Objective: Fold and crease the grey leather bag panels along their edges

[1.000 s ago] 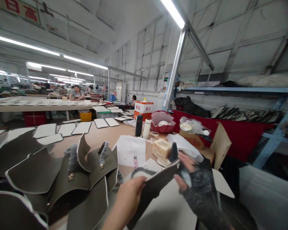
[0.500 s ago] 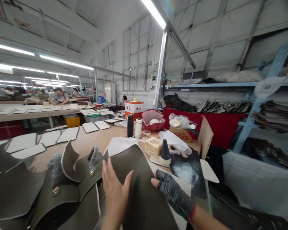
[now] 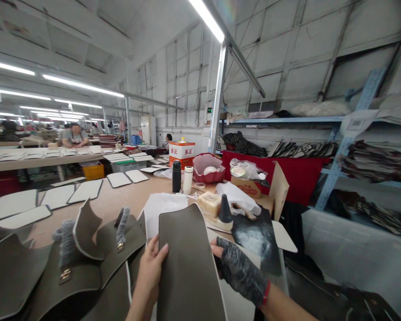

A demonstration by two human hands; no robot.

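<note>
Nearly upright between the two hands, an olive leather panel [image 3: 189,272] with a white edge stands at the bottom centre of the frame, its long axis running up and away from the person and its rounded top leaning slightly left. Its lower end runs out of the bottom of the frame. The bare left hand [image 3: 149,263] is closed on the panel's left edge, with its fingers [image 3: 161,253] curled onto the face. The right hand [image 3: 239,281], in a grey fingerless glove with a red wrist band, sits at the right edge, but part of it is out of sight behind the leather, so how firmly it grips cannot be told. The two hands look about equally near. Just left of the left hand, on the surface [image 3: 96,200], lie folded olive leather pieces [image 3: 65,285] with brass clasps. Beyond the panel's top are a white paper sheet [image 3: 163,214], a pale block [image 3: 209,204] and a black cone [image 3: 225,210]. To the right lies a dark leather sheet [image 3: 255,243].
</note>
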